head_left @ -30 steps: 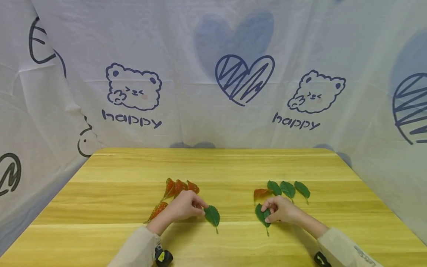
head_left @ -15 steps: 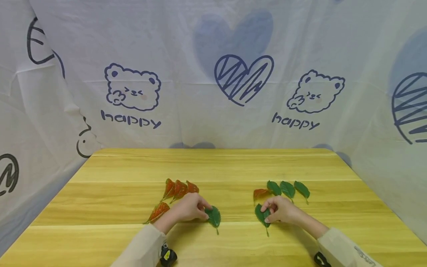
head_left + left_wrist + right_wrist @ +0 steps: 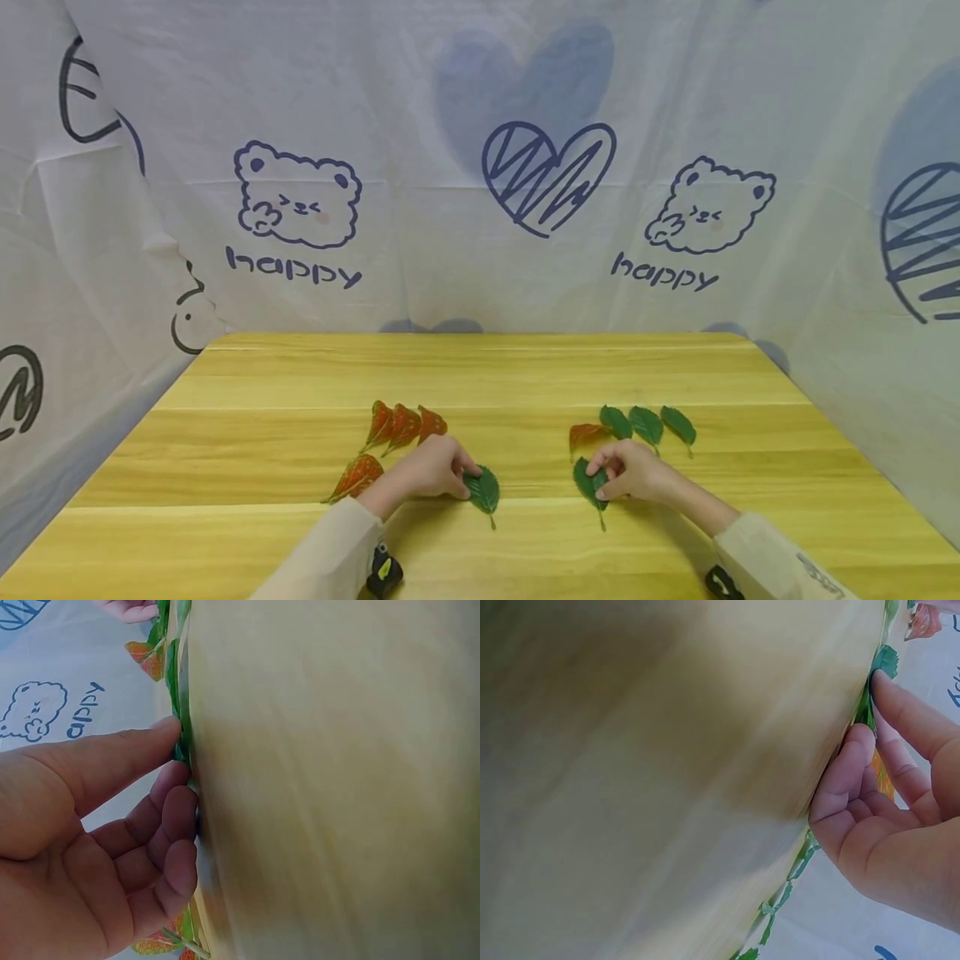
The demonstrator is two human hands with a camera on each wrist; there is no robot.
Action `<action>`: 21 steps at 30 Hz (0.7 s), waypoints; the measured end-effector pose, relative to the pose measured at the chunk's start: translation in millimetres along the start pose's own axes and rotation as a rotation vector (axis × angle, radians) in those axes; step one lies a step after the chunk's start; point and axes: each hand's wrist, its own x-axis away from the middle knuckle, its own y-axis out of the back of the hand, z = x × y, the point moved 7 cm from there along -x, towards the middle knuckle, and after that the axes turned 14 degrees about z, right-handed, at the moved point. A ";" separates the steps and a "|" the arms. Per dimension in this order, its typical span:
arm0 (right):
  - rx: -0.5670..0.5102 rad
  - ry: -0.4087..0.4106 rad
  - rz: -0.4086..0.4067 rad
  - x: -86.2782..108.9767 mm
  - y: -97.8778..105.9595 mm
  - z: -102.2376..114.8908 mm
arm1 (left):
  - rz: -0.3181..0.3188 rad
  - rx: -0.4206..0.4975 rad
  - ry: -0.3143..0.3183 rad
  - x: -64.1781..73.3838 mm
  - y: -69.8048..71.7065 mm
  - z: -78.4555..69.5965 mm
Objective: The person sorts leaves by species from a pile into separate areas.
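My left hand [image 3: 435, 468] pinches the left edge of a green leaf [image 3: 486, 490] low over the table, thumb and forefinger on it. In the left wrist view that leaf [image 3: 177, 690] shows edge-on at the thumb tip. To the right, my right hand [image 3: 633, 471] grips another green leaf [image 3: 585, 482] by its right side; its stem points toward me. The right wrist view shows this leaf [image 3: 885, 660] under the thumb, with the other fingers curled below. Part of each leaf is hidden by the fingers.
Several red-orange leaves [image 3: 381, 423] lie behind and left of my left hand, one [image 3: 358, 477] nearer. Beyond my right hand are a red leaf [image 3: 587, 435] and a row of green leaves [image 3: 647, 423]. Everything lies on a wooden table [image 3: 510, 375] before a printed cloth [image 3: 420, 167].
My left hand has shifted slightly right and toward me, carrying its green leaf along. The nearer red-orange leaf shows more behind the arm. My right hand stays in place.
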 end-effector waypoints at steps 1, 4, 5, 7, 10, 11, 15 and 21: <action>-0.003 -0.002 0.004 0.2 0.1 -0.1 | 0.000 -0.003 0.001 -0.4 -0.3 -0.3; -0.023 -0.002 0.017 1.2 0.4 -0.5 | -0.005 -0.014 0.009 -0.9 -0.8 -1.3; -0.032 -0.004 0.020 1.7 0.7 -0.8 | -0.008 -0.017 0.013 -0.9 -0.8 -1.5; -0.060 -0.003 0.028 3.0 1.1 -1.4 | -0.010 -0.020 0.019 -1.1 -0.9 -1.7; -0.124 0.001 0.037 6.4 2.1 -3.5 | -0.012 -0.019 0.029 -1.5 -1.1 -1.5; -0.143 0.004 0.035 8.0 3.1 -4.4 | -0.013 -0.020 0.032 -1.8 -1.1 -1.3; -0.202 0.005 0.011 17.2 9.8 -9.7 | -0.016 -0.025 0.037 -2.7 -1.0 -0.5; -0.239 0.001 -0.030 32.5 23.2 -16.3 | -0.015 -0.028 0.030 -3.7 -1.0 -0.1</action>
